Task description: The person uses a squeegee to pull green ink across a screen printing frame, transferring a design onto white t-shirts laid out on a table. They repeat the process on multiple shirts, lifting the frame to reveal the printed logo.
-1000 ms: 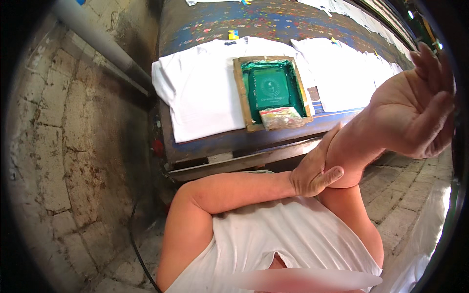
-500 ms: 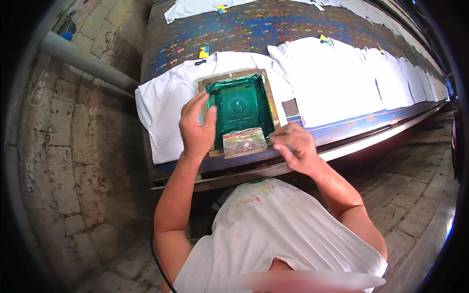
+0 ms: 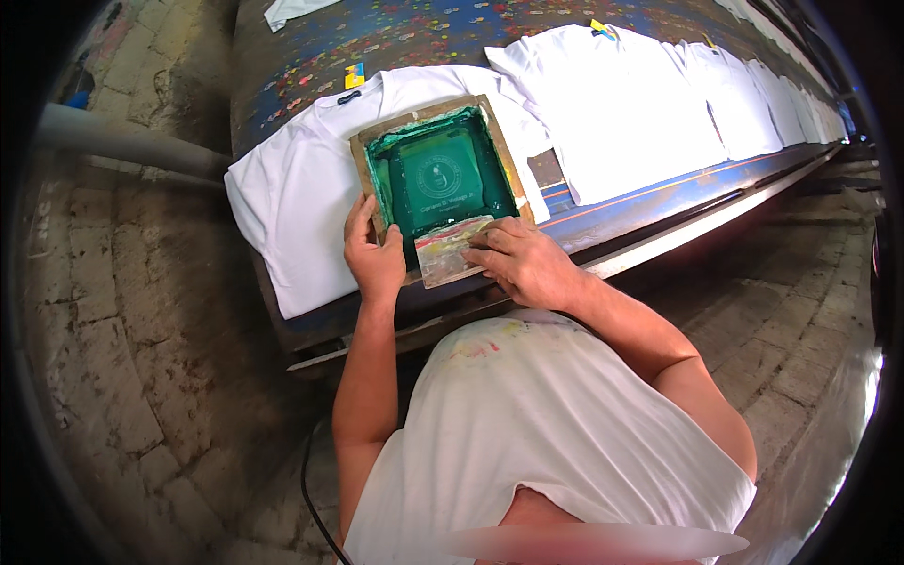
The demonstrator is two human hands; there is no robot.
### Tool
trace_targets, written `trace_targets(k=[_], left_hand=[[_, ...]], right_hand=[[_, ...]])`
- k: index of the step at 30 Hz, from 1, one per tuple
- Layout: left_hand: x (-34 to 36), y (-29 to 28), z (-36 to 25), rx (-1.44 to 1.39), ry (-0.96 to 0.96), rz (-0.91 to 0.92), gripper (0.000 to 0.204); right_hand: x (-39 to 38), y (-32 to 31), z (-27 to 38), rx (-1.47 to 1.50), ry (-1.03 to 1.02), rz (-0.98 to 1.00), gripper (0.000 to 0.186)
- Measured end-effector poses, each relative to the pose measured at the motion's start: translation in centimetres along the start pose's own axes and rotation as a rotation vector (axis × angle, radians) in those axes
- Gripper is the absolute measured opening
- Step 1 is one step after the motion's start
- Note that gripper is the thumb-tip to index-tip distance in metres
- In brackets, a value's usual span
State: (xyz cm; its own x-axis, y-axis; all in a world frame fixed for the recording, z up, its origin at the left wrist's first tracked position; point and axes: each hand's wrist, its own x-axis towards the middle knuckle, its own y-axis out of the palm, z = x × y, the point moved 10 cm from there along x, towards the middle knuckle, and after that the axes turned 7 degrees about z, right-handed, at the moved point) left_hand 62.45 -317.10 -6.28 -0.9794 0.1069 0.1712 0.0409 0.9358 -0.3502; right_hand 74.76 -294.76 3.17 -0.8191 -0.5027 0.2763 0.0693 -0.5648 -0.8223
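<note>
A wooden-framed printing screen (image 3: 434, 153) with green mesh and a faint round design lies on a white t-shirt (image 3: 297, 240). My left hand (image 3: 375, 253) grips the left side of the frame near its lower corner. A flat, paint-streaked squeegee (image 3: 435, 260) rests across the frame's lower edge, and my right hand (image 3: 524, 262) has its curled fingers on the squeegee's right part.
More white t-shirts (image 3: 627, 122) with small tags run along the long, paint-spotted table (image 3: 446, 28) to the right. A grey pipe (image 3: 127, 132) crosses beside the stone wall at left. A dark cable (image 3: 305, 469) hangs at my left.
A second ago my left hand clasped my raised right forearm. Both hands came down to the screen; since then the left has taken the frame and the right has reached the squeegee.
</note>
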Motion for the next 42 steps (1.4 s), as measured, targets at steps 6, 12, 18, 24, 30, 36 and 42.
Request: trace_targets(k=[6,12,18,24,30,36,42], left_hand=[[-0.4,0.1,1.2,-0.112,-0.032,0.003,0.062],[-0.5,0.1,1.3,-0.103,-0.006,0.0,0.059],[-0.6,-0.1,1.0,-0.086,-0.036,-0.012,0.062],[-0.4,-0.2,-0.8,0.005,-0.003,-0.014,0.061],[-0.2,0.2,-4.9,0.573,0.161,0.073,0.049],[1.0,0.6,-6.6,0.792,0.225,0.217,0.043],[1.5,0.8,-6.6,0.84,0.198,0.272,0.043]], right_hand=[[1.6,-0.8,0.5,-0.097,0.029,-0.012,0.042],[3.2,0.0,-0.5,-0.121,0.055,0.083,0.043],[4.5,-0.7,-2.0,-0.028,0.02,0.206,0.041],[8.3,-2.3,-8.0,0.171,0.068,0.286,0.039],[13.5,-3.1,-11.6,0.081,0.047,0.176,0.037],[15.6,-2.7,-13.5,-0.04,0.117,0.196,0.041],[11.5,-1.6,-8.9,-0.095,0.035,0.172,0.048]])
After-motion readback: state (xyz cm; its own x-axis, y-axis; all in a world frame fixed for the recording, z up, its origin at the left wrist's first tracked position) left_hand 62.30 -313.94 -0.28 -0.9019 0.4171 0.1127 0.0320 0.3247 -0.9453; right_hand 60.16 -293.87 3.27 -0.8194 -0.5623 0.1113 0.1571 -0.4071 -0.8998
